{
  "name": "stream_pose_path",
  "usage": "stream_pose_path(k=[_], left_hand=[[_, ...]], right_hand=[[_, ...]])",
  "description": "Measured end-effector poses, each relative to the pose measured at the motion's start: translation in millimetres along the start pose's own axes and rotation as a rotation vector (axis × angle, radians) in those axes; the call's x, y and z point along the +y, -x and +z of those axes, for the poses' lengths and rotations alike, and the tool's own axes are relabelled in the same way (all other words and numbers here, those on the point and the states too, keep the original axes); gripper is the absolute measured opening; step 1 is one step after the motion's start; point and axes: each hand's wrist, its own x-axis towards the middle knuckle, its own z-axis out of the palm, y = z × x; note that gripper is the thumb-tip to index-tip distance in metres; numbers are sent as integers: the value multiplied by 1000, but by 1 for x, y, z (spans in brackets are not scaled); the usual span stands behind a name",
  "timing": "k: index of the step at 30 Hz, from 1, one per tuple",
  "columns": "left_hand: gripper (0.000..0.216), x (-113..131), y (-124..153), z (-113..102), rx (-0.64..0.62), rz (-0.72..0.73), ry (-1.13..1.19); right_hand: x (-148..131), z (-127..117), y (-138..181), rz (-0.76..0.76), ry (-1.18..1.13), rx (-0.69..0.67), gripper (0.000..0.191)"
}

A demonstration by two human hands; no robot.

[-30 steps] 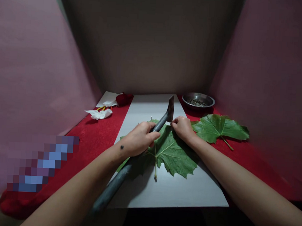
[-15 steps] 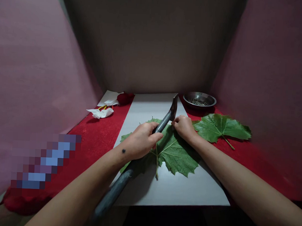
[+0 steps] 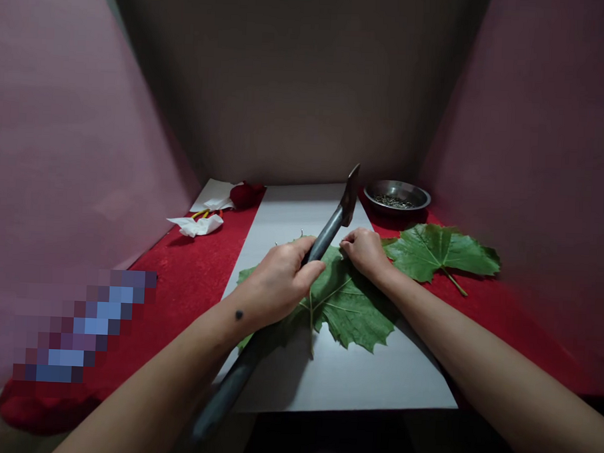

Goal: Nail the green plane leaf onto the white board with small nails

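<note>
As the work now stands, two nails (image 3: 302,233) rise upright at the far edge of a lobed green leaf (image 3: 351,309), which lies across the middle of the white board (image 3: 355,389), its veins prominent.

Left hand (image 3: 287,279): closed firmly round the handle of an adze-like tool (image 3: 328,234), its head raised over the board's far half and clear of the right hand. Right hand (image 3: 365,252): thumb and finger pinched together over the board's right side, at the leaf's far margin, apparently on a third nail (image 3: 342,241), too small to confirm.

Progress, by judgement: partial. The two standing nails count as placed; how firmly they are seated cannot be told. The third is judged to be at the positioning stage, not yet driven. No nails show along the leaf's near edge; its left part is largely covered and could not be checked. A second leaf (image 3: 425,255) lies right of the board, no nails visible in it. A metal bowl (image 3: 398,187), right of the board's far end, holds a heap of what appear to be nails.
</note>
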Motion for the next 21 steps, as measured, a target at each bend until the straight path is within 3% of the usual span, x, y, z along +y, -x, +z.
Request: stream_pose_path(k=[6,12,17,21], left_hand=[[12,-1,-2,5,-48,-58,-27],[14,2,-1,4,25,-7,-45],[15,-3,-3,9,-46,-93,-61],[13,1,0,5,-13,-37,-21]], right_hand=[[-1,-1,0,17,33,-10,17],[0,1,0,12,-1,-7,16],[1,1,0,21,42,-4,17],[1,0,0,14,6,-7,15]])
